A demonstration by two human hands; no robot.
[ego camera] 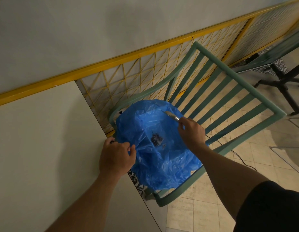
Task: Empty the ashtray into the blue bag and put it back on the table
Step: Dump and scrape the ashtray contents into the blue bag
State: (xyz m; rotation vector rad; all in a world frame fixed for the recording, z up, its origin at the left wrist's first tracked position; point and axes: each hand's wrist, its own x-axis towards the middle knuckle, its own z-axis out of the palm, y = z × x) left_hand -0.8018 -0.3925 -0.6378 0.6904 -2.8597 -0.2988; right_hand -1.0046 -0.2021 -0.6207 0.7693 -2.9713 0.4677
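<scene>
A blue plastic bag [155, 158] lies open on the seat of a green chair beside the white table [45, 148]. A dark clump of ash [156, 139] sits in the bag's middle. My right hand [191, 131] holds a shiny metal ashtray [172, 115] by its rim, tilted edge-on over the bag's far side. My left hand [116, 158] pinches the bag's near-left edge at the table's corner, holding it open.
The green slatted chair [229, 91] stands tilted against a yellow wire-grid railing [145, 71]. A dark table with a black cross base [282, 77] stands at the far right on the tiled floor. A black cable [240, 158] runs across the tiles.
</scene>
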